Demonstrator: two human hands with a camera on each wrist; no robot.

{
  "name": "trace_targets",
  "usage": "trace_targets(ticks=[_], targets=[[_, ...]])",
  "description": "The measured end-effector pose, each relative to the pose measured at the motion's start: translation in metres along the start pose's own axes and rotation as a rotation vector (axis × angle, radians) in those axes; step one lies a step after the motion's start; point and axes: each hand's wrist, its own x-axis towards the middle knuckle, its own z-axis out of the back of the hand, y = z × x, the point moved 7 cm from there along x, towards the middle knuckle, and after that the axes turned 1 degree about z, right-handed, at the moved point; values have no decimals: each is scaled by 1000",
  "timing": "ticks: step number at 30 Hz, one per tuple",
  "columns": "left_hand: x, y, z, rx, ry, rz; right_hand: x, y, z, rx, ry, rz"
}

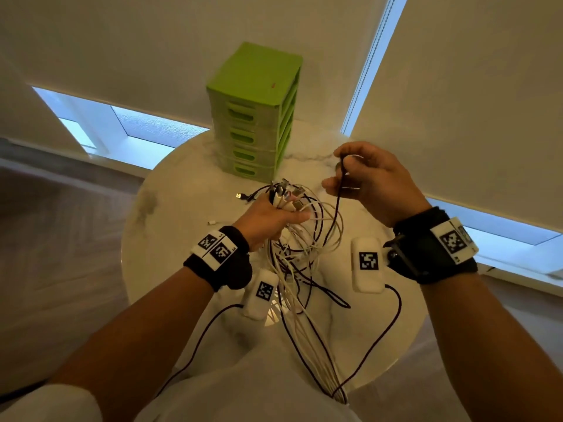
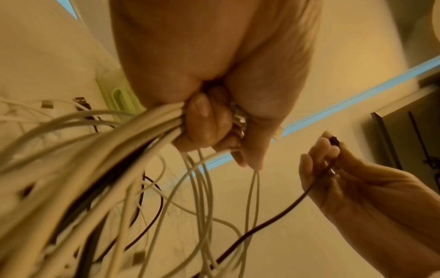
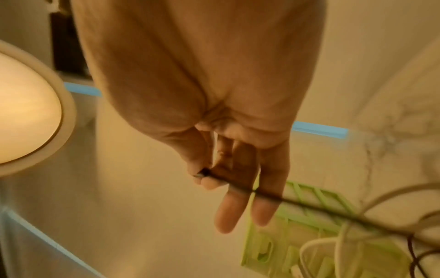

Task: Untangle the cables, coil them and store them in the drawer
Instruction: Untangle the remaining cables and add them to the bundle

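- I saw a round marble table (image 1: 170, 208) mid-frame, blinds (image 1: 457, 86) behind.
- Green drawer unit (image 1: 256, 114) stood upper centre.
- My left hand (image 1: 268, 220) clenched the cable bundle (image 1: 301, 239); my right hand (image 1: 371, 181) pinched a dark cable (image 1: 338, 190).

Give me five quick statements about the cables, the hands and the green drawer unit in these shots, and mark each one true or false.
1. The left hand grips a bundle of cables by their plug ends. True.
2. The right hand holds a white cable. False: it pinches a dark cable near its end.
3. The green drawer unit has one drawer pulled out. False: every drawer in view is pushed in.
4. The drawer unit stands on the far side of the round marble table. True.
5. All the cables are coiled. False: they hang loose and tangled, trailing toward the person's lap.
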Motion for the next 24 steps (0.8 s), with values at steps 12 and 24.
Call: trace_targets(ticks=[12,24], targets=[[-15,-23,-14,-493,99,-127,-9,-40,-33,36,15,-96],[-12,-42,15,-816,-4,-179,-14,-86,-20,-173,161,-255]])
